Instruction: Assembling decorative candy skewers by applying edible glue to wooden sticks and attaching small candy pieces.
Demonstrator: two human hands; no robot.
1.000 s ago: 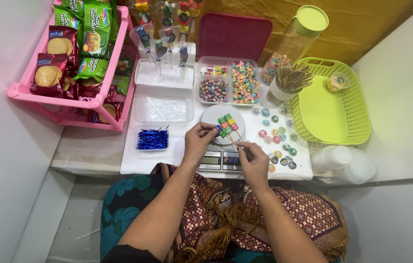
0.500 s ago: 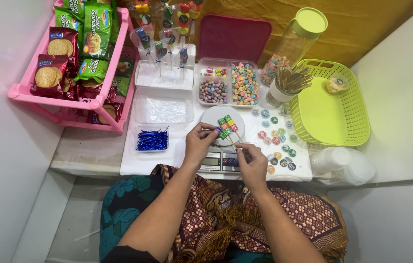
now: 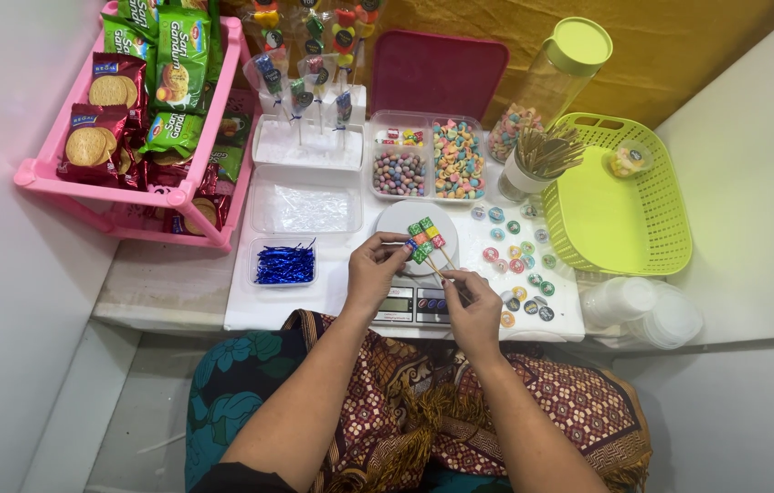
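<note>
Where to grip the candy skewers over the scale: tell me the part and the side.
Grip the candy skewers by the bare wooden sticks below the cubes, coming from the person's side, as the right hand does. The sticks slant down toward it; the left hand steadies the candy end.

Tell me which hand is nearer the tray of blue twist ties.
Left. The left hand is just right of the blue twist ties; the right hand lies farther right, beyond the candy skewers.

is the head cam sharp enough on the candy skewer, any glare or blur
Head view: evenly lit and sharp; the candy skewer between left hand and right hand is crisp, no motion blur; mild sheen on the snack packets; edges bow slightly from the wide lens; only soft shadows under the pink rack.
</note>
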